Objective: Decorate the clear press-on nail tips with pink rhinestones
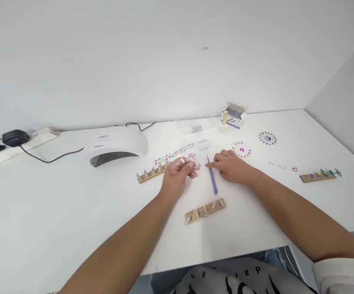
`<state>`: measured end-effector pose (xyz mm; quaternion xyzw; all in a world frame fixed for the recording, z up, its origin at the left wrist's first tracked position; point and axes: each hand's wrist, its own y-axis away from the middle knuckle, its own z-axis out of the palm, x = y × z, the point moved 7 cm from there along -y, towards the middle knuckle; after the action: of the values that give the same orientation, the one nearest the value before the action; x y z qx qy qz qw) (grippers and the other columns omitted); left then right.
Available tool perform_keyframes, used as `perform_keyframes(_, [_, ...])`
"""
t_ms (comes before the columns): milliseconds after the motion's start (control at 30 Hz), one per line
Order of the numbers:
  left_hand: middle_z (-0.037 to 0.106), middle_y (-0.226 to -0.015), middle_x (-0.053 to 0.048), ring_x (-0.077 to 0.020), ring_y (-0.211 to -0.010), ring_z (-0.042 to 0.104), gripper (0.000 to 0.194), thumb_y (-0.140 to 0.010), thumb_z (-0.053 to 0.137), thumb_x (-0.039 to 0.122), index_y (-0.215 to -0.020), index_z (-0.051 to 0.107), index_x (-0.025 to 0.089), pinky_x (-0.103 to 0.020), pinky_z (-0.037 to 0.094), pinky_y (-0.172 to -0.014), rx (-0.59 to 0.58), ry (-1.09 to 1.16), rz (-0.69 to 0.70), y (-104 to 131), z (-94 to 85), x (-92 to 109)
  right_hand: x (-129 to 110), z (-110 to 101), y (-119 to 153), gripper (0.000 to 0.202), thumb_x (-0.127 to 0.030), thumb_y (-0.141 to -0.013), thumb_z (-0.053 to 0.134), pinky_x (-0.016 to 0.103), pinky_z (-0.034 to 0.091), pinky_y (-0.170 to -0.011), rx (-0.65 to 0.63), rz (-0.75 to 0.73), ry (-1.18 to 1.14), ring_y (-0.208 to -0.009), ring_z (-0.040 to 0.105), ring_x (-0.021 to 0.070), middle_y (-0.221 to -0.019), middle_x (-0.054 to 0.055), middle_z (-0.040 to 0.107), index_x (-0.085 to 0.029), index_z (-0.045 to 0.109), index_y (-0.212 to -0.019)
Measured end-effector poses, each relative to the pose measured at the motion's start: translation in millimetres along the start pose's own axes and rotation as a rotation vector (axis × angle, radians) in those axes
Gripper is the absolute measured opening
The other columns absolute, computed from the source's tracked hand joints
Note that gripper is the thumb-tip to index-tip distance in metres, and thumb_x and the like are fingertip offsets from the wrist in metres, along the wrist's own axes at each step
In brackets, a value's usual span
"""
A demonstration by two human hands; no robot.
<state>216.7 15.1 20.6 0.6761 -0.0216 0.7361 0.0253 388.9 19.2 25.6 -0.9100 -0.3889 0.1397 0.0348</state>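
My left hand (177,174) pinches a small round clear piece with pink bits (191,157) between thumb and fingers. I cannot make out whether it is a lidded case or a flat disc. To its right, my right hand (230,166) has the index finger stretched out and the other fingers loosely bent. That fingertip is at the upper part of the purple tweezers-like tool (213,181) lying on the table; whether it touches is unclear. Tiny pink pieces (199,165) lie between the hands. A wooden strip with clear nail tips (205,210) lies in front.
Left stands a white nail lamp (117,143); behind my left hand lie another nail-tip strip (152,173) and gem stickers (167,158). Farther back are an alcohol pads box (234,116), a bottle (223,124) and a clear tray (193,125). Colourful nails (321,174) lie right.
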Motion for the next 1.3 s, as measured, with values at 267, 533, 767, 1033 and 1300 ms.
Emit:
perform_keyframes(267, [0.056,-0.064,0.002,-0.0122,-0.059,0.053,0.022,-0.071,0.07,0.034,-0.068,0.053,0.02,-0.026,0.045,-0.054,0.057,0.003,0.037,0.7,-1.5,3.3,-5.8,6.0,-8.2,0.027,-0.009,-0.089,0.049,0.035,0.024,-0.076,0.016,-0.096,0.146,-0.086,0.041,0.0211,-0.087,0.006,0.061,-0.025,0.071,-0.094])
perform_keyframes(533, [0.041,-0.05,0.007,-0.0057,-0.042,0.034,0.028,-0.073,0.065,0.031,-0.057,0.044,0.019,-0.022,0.029,-0.042,0.071,0.09,0.005,4.3,-6.0,3.7,-15.8,-19.7,1.9,0.033,0.002,-0.085,0.043,0.036,0.023,-0.076,0.231,-0.268,0.351,-0.077,0.04,0.0196,-0.074,0.003,0.056,-0.023,0.064,-0.09])
perform_keyframes(767, [0.056,-0.051,0.008,-0.0102,-0.045,0.055,0.023,-0.068,0.07,0.029,-0.073,0.049,0.021,-0.023,0.045,-0.048,0.062,0.168,0.015,8.6,-2.4,9.4,12.3,-54.8,26.4,0.018,-0.025,-0.095,0.044,0.035,0.036,-0.069,0.639,-0.063,-0.078,-0.072,0.052,0.018,-0.072,0.003,0.061,-0.02,0.058,-0.085])
perform_keyframes(1033, [0.065,-0.064,0.003,-0.0115,-0.065,0.064,0.028,-0.062,0.08,0.026,-0.067,0.055,0.017,-0.022,0.052,-0.059,0.104,0.261,-0.006,10.9,0.4,7.0,43.7,-43.2,37.7,0.027,-0.044,-0.079,0.071,0.029,0.045,-0.063,0.884,0.325,-1.093,-0.061,0.06,0.0145,-0.061,-0.003,0.063,-0.021,0.057,-0.076])
perform_keyframes(1300, [0.053,-0.051,0.009,-0.0051,-0.039,0.05,0.028,-0.06,0.083,0.027,-0.067,0.058,0.018,-0.017,0.041,-0.041,0.118,0.297,-0.061,11.0,-1.8,5.1,39.8,-44.6,35.9,0.015,-0.035,-0.082,0.067,0.025,0.042,-0.05,0.938,0.243,-1.354,-0.052,0.056,0.0118,-0.061,-0.001,0.068,-0.02,0.066,-0.081])
